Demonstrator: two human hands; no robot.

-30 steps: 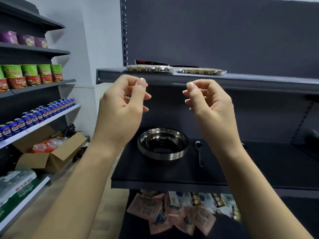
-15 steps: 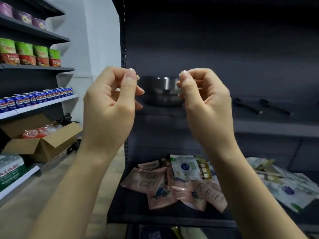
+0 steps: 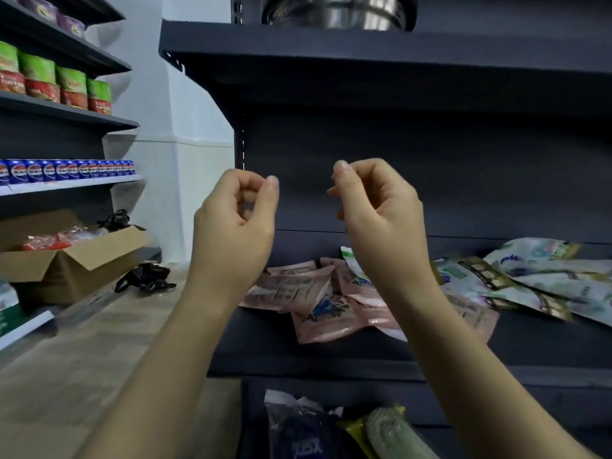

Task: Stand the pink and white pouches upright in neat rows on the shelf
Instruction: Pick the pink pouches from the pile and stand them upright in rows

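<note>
Several pink pouches (image 3: 298, 293) lie flat in a loose heap on the dark shelf (image 3: 331, 366), left of centre. White and green pouches (image 3: 530, 286) lie scattered flat to the right of them. My left hand (image 3: 235, 220) and my right hand (image 3: 377, 210) are both raised in front of the shelf's back wall, above the pink heap. Each hand has its fingers curled with thumb and fingertips pinched together, and nothing shows in either. My right forearm hides part of the pink heap.
A steel bowl (image 3: 334, 11) sits on the shelf above. Wrapped packets (image 3: 331, 429) lie on the shelf below. At left stand shelves with green cups (image 3: 69, 84) and blue cans (image 3: 66, 170), an open cardboard box (image 3: 73, 260) and black bags (image 3: 145, 276) on the floor.
The view has dropped from the bowl shelf down to the pouch shelf, now at hand level. Both hands keep the same raised, pinched pose.
</note>
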